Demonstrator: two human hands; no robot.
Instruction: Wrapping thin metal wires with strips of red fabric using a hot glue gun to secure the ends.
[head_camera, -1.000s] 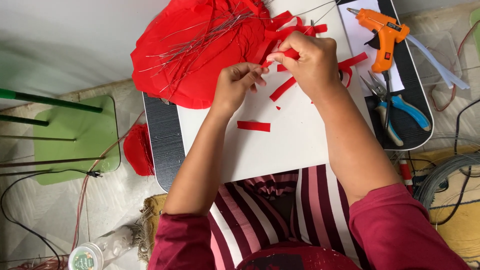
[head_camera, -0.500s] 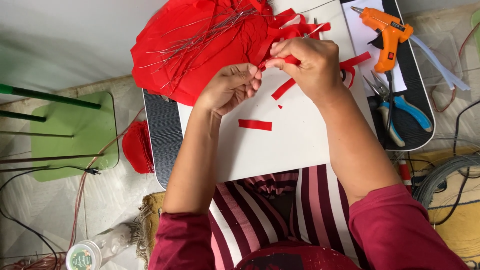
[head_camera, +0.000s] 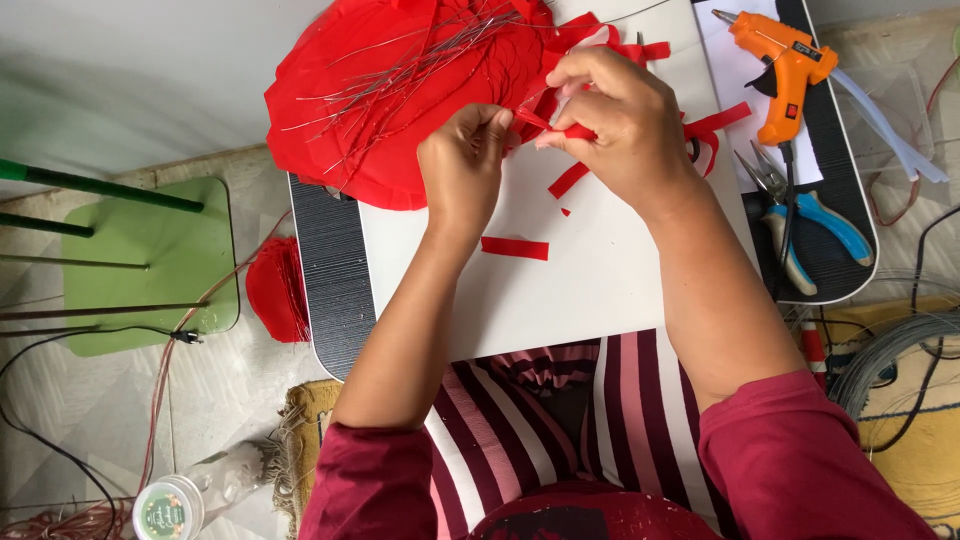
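Red strip (head_camera: 560, 130) beside glue gun (head_camera: 785, 65), pliers (head_camera: 815, 225).

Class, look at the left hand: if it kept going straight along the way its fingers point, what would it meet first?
Likely the red strip pinched between the left hand and right hand, then the right hand's fingers; depth is unclear.

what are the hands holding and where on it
A thin red paper strip, pinched between both hands: left hand at its left end, right hand at its right.

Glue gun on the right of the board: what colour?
Orange glue gun, with a black trigger; it shows clearly in the head view.
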